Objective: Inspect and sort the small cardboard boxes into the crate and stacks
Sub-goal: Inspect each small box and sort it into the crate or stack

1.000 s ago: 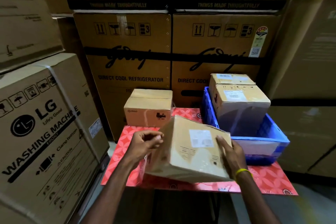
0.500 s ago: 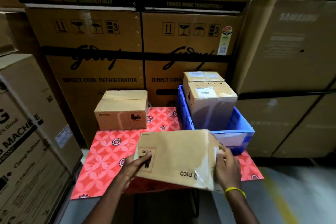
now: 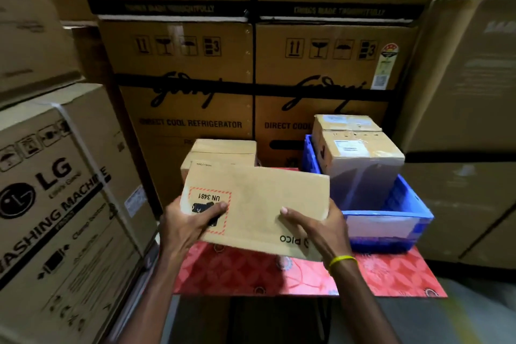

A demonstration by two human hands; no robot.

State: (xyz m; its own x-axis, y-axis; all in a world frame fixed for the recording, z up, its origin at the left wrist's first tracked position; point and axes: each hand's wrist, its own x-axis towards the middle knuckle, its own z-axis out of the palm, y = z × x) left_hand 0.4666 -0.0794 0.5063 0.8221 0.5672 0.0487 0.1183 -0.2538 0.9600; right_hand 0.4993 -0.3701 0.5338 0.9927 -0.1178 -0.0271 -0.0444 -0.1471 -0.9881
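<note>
Box [image 3: 259,201] reads PICO and UN 3481.

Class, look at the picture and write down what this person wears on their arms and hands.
Both forearms are bare, with no sleeves in view. The left hand and the right hand wear no gloves. A thin yellow band circles the right wrist.

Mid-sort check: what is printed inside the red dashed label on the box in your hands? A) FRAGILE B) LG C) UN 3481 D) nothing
C: the red dashed label on the PICO box, partly under the thumb of the left hand, reads UN 3481, upside down.
</note>
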